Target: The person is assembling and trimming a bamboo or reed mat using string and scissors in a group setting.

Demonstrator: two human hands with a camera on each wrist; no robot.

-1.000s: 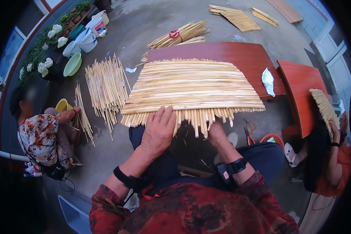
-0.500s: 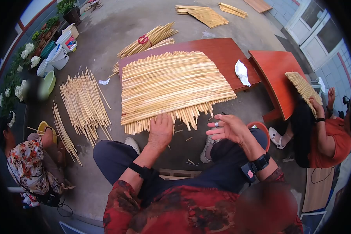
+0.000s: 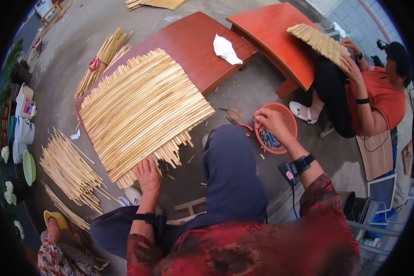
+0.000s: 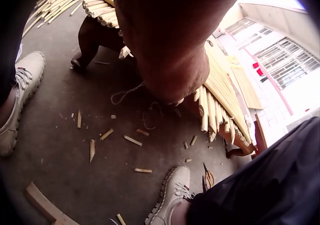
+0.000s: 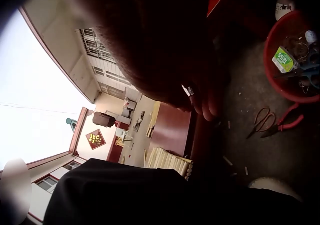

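Note:
A mat of pale straight stalks laid side by side [image 3: 147, 110] lies on a dark red table [image 3: 193, 41]. My left hand [image 3: 148, 177] rests on the mat's near edge, fingers over the stalks; its thumb is hidden. Uneven stalk ends stick out beside it. Over a red basin [image 3: 293, 129] on the ground hovers my right hand [image 3: 272, 123], its fingers loosely bent and nothing visible in them. Blue-handled scissors [image 3: 270, 140] lie inside the basin, with a small green-and-white box [image 5: 284, 60]. Brown-handled scissors [image 3: 235, 112] and red-handled pliers [image 3: 244, 126] lie left of it.
Loose stalks [image 3: 71, 168] lie left of the mat, and a tied bundle [image 3: 101, 62] behind it. White paper [image 3: 225, 48] sits on the table. To the right, a person [image 3: 377, 101] holds a smaller stalk mat [image 3: 319, 43]. Cut bits [image 4: 132, 140] litter the ground.
My right hand has left the mat's edge and moved right, over the red basin. The head view has turned right. My left hand has stayed at the mat's near edge.

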